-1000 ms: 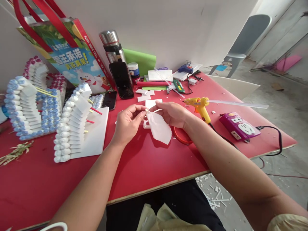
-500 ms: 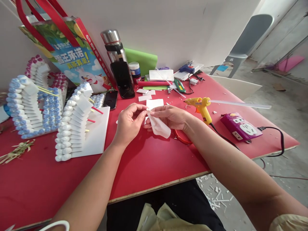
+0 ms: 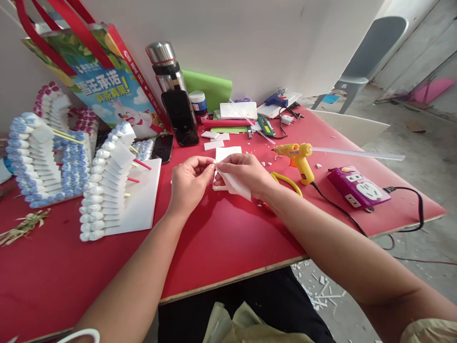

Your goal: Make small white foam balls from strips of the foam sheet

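Above the middle of the red table, my left hand [image 3: 190, 183] and my right hand [image 3: 246, 172] meet at the fingertips. Between them they pinch one end of a thin white tissue-like sheet [image 3: 238, 186], whose loose part hangs beneath my right palm. The pinched tip is too small to make out in detail. Just behind my hands a white foam board piece [image 3: 228, 151] lies flat on the table. To the right rests a yellow hot glue gun [image 3: 299, 155] with a long clear glue stick in its back. Orange- and yellow-handled scissors [image 3: 290, 180] are partly hidden by my right wrist.
Foam models with white [image 3: 103, 190] and blue-tipped [image 3: 30, 162] puffs stand on the left of the table [image 3: 214, 252]. Behind are a bag [image 3: 107, 81], a steel flask [image 3: 162, 62] and a phone [image 3: 180, 116]. A purple power strip [image 3: 359, 187] and cords lie at right.
The white sheet has been gathered closer under my right hand, which has turned over it and covers more of it. More of the scissors' yellow handle shows. The view has shifted slightly.
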### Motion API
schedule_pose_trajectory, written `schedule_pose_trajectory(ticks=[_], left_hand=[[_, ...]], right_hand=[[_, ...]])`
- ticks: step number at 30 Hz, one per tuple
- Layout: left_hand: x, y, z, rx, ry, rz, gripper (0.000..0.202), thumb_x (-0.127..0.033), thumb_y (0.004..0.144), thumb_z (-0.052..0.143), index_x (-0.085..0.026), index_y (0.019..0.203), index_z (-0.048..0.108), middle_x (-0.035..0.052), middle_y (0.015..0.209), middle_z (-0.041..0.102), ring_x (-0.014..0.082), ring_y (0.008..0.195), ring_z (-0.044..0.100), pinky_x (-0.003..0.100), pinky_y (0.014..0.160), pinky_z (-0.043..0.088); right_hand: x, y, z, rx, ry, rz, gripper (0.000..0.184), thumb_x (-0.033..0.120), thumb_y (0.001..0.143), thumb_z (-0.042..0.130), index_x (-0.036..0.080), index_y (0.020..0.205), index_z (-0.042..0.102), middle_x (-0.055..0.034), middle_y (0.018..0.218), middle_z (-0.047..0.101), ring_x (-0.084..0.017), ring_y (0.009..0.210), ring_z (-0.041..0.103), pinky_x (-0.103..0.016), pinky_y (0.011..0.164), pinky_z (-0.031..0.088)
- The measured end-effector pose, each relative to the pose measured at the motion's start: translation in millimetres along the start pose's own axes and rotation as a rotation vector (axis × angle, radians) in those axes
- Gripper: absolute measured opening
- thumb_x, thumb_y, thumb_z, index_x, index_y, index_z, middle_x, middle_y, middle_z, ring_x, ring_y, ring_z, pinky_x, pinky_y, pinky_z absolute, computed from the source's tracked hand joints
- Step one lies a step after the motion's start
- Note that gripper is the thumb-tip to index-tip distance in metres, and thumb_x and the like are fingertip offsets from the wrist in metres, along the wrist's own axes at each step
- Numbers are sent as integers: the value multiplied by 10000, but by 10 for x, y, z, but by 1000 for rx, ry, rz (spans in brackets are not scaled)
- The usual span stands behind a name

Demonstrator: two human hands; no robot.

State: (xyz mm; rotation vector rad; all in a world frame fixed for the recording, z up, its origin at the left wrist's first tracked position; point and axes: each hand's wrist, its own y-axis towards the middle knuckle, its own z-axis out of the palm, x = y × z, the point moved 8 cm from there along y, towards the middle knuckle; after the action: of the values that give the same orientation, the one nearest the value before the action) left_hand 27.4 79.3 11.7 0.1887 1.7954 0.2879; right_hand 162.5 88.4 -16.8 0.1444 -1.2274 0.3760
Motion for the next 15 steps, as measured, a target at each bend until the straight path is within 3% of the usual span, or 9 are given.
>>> schedule_pose_trajectory(ticks=[2,5,15], left_hand=[[23,8,13,18,-47,-19,173,-308,807,732,-168,909,731,30,755,714,137,637,643,239,592,524],[33,13,16,24,-67,-28,168,-297,797,742,-165,902,737,36,778,725,144,667,658,240,608,537],[49,13,8,27,-21,-15,154,-291,797,732,-169,891,742,32,745,715,128,597,610,238,559,496]], right_hand=[[-93,15,29,62,187,136,189,301,884,696,131,818,645,-95,767,732,-219,664,719,-402,687,626],[-132,28,33,107,291,216,148,240,924,646,103,868,655,-120,806,739,-211,674,725,-422,727,639],[-151,24,-64,16,227,242,69,114,828,735,94,803,673,-116,811,749,-183,654,724,-381,713,651]])
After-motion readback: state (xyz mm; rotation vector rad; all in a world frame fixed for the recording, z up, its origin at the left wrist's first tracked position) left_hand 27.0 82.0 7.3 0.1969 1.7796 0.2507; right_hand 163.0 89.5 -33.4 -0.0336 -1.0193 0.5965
